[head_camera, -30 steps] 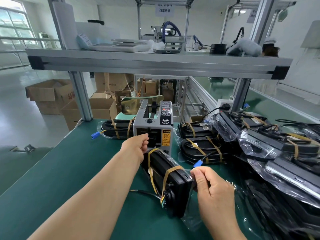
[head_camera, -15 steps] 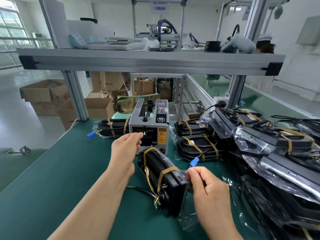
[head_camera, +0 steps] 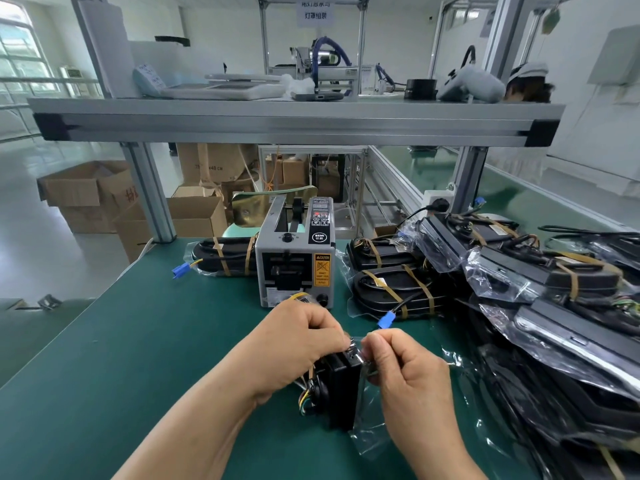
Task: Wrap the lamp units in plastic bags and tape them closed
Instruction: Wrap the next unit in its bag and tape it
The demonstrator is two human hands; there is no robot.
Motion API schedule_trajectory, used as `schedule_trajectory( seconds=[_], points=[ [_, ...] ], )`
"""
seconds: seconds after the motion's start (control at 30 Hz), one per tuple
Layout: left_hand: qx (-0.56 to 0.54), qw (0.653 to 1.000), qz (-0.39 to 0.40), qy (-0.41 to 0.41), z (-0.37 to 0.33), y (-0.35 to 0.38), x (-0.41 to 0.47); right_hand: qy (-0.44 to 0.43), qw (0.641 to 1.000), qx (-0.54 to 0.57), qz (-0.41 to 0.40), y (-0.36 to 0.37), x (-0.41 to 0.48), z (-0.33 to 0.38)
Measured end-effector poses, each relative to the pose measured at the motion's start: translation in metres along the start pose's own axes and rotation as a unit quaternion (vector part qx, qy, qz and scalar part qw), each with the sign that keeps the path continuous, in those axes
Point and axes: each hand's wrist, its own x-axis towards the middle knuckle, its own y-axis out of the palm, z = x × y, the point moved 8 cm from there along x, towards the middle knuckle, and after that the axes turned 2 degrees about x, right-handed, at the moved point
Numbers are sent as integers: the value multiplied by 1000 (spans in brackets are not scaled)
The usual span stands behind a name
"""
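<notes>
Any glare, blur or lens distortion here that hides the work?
Head view: the wide lens tilts the shelf posts; daylight blows out the window; glare streaks the bagged lamps at right; left hand, right hand and lamp unit are readable.

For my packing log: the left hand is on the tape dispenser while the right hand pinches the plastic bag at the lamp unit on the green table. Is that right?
Not quite. The head view shows the left hand off the tape dispenser, gripping the top of the lamp unit in front of it. The right hand does pinch the plastic bag at that unit.
</notes>
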Motion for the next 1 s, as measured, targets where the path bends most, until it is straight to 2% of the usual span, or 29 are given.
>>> schedule_trajectory(
  seconds=[0.47,1.0],
  points=[
    [66,997,-36,17,7,0,-1,2,1000,11,9,3,-1,1],
    [87,994,-65,15,12,-2,-2,-5,1000,1,10,3,-3,4]
  ],
)
